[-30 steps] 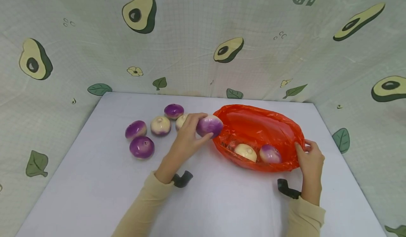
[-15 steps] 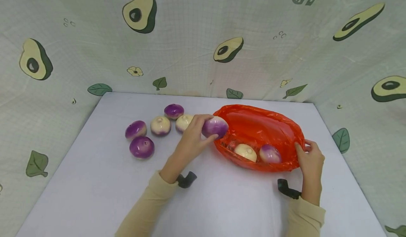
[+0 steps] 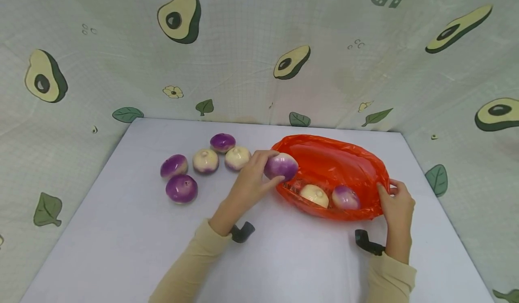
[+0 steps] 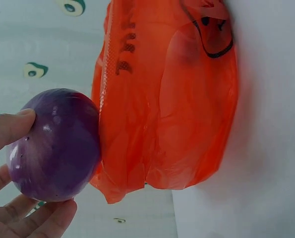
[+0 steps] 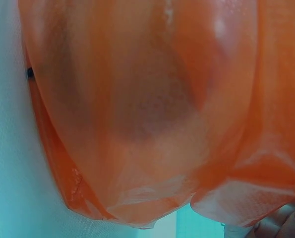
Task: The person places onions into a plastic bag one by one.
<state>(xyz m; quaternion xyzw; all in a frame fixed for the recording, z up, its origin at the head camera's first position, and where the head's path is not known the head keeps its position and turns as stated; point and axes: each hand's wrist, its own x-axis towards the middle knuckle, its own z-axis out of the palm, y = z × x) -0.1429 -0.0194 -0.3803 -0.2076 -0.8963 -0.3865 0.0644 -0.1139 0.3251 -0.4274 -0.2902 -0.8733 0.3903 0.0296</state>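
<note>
My left hand [image 3: 254,180] grips a purple-and-white turnip [image 3: 282,167] between thumb and fingers, at the left rim of an open red plastic bag [image 3: 332,158]. In the left wrist view the purple turnip [image 4: 55,144] appears right beside the bag's wall [image 4: 152,109]. On the bag's right edge, my right hand [image 3: 397,206] pinches the rim with thumb and fingers. Inside the bag lie a cream-coloured turnip [image 3: 314,195] and a purple-and-white turnip [image 3: 345,197]. The right wrist view is mostly filled by the bag's thin plastic [image 5: 137,124], with part of the right hand [image 5: 281,223] at the lower corner.
Several more turnips rest on the white table [image 3: 121,240] left of the bag: purple ones [image 3: 181,188] at the near left and pale ones [image 3: 205,161] farther back. A cloth with avocado prints [image 3: 243,46] hangs behind and beside the table.
My left hand has moved a little right and nearer with the turnip, now overlapping the bag's left rim in view. A pale turnip behind it has come into full view. The right hand has stayed put.
</note>
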